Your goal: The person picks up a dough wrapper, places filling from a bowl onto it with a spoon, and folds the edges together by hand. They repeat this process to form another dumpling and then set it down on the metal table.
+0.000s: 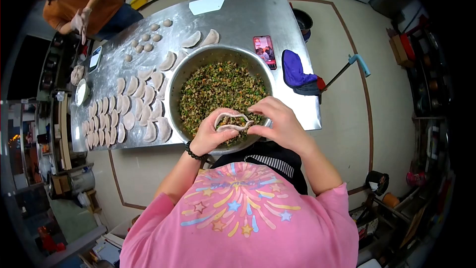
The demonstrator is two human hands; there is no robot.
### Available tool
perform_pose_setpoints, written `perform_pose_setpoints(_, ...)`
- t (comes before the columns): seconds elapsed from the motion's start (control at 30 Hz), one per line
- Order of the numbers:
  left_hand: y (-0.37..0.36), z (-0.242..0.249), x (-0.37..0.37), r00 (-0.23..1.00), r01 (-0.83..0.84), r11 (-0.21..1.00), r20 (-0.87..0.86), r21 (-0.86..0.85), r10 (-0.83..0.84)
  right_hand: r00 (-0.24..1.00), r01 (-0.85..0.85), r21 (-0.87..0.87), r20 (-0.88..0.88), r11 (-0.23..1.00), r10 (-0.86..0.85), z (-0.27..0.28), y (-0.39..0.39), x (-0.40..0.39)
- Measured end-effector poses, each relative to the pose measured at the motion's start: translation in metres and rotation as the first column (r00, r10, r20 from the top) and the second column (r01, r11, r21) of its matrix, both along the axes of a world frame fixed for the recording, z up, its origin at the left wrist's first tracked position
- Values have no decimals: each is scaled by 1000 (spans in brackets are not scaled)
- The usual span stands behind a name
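Over the near part of a large steel bowl (172, 100) of chopped green and brown filling (218, 87), my left hand (213, 131) cradles a partly folded dough wrapper (232, 127) with some filling inside. The fingers and thumb of my right hand (270, 121) close on the wrapper's right end. Between my hands the wrapper's top stays parted. Rows of folded dumplings (133, 85) lie on the steel table (243, 15) left of the bowl.
Small dough balls (145, 37) and a bowl of white powder (82, 92) are at the left. A co-worker (89, 5) stands beyond the far left edge. A phone (265, 52) and a purple cloth item (297, 69) lie right of the bowl.
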State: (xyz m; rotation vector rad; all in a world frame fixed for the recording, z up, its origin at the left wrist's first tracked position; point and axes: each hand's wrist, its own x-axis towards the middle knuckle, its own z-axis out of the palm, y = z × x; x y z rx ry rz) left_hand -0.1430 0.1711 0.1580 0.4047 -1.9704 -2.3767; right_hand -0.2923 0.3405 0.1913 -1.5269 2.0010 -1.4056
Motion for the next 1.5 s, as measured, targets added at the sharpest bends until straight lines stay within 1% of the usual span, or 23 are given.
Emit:
perform_pose_setpoints(0.03,1,0,-1,1000,0,1000,0,17,0,1000,6,-1,-4,1000,-6,-1,-1,2)
perform_pose_setpoints(0.1,2,-3,0,999,4,1000,-33,-14,-4,997,-33,-41,-67,999,30,-8,-3,5)
perform_pose_setpoints(0.17,2,-4,0,1000,-20,1000,-21,11,20,998,-17,-27,-57,999,16,-9,-3,8)
perform_pose_setpoints(0.23,3,-3,1,1000,-22,1000,-16,18,22,1000,-17,-17,-3,1000,17,-12,-4,10)
perform_pose_setpoints(0.37,4,-2,2,999,-11,999,-30,32,12,1000,-2,-40,-2,999,2,-15,-5,14)
perform_pose_setpoints(0.43,5,-2,1,999,-10,999,-44,45,12,999,-2,-22,38,1000,3,-15,-3,14)
perform_pose_setpoints(0.47,4,-3,2,999,-4,1000,-42,22,5,999,0,-22,39,1000,1,-14,-3,15)
perform_pose_setpoints(0.53,3,-3,2,999,1,1000,-40,-2,-1,993,21,-30,120,999,-17,-8,-2,17)
perform_pose_setpoints(0.57,3,-5,1,998,5,999,-66,-39,-8,993,21,-30,120,999,-17,-8,-3,17)
perform_pose_setpoints(0.6,3,-5,1,996,9,997,-91,-76,-16,996,20,-43,89,999,-16,-8,-3,17)
perform_pose_setpoints(0.63,4,-4,1,996,9,997,-90,-75,-16,998,19,-55,58,998,-16,-9,-3,17)
perform_pose_setpoints(0.73,6,0,0,997,21,997,-70,-72,-26,999,1,-66,53,998,3,-11,-3,17)
perform_pose_setpoints(0.83,7,5,-1,997,27,992,-68,-120,-35,1000,-20,-61,19,998,21,-12,-3,16)
perform_pose_setpoints(0.93,8,6,-1,999,22,993,-39,-114,-27,998,25,-95,53,995,-20,-7,-3,19)
perform_pose_setpoints(1.03,8,4,0,1000,23,995,-3,-98,-23,999,30,-99,39,995,-26,-8,-4,19)
perform_pose_setpoints(1.1,10,4,-1,999,33,987,15,-160,-31,999,26,-88,41,996,-23,-9,-4,19)
perform_pose_setpoints(1.27,13,8,-3,998,30,978,67,-205,-16,1000,-17,-88,16,996,18,-11,-3,17)
perform_pose_setpoints(1.33,13,10,-4,997,23,968,75,-250,-4,997,33,-71,68,997,-28,-6,-3,18)
perform_pose_setpoints(1.37,12,9,-4,997,15,968,78,-252,5,997,25,-73,71,997,-19,-5,-4,19)
perform_pose_setpoints(1.43,12,8,-5,998,40,967,56,-251,-27,997,72,-79,23,994,-70,-5,-4,20)
perform_pose_setpoints(1.5,13,8,-5,998,51,968,60,-244,-38,998,57,-78,-3,995,-58,-6,-4,18)
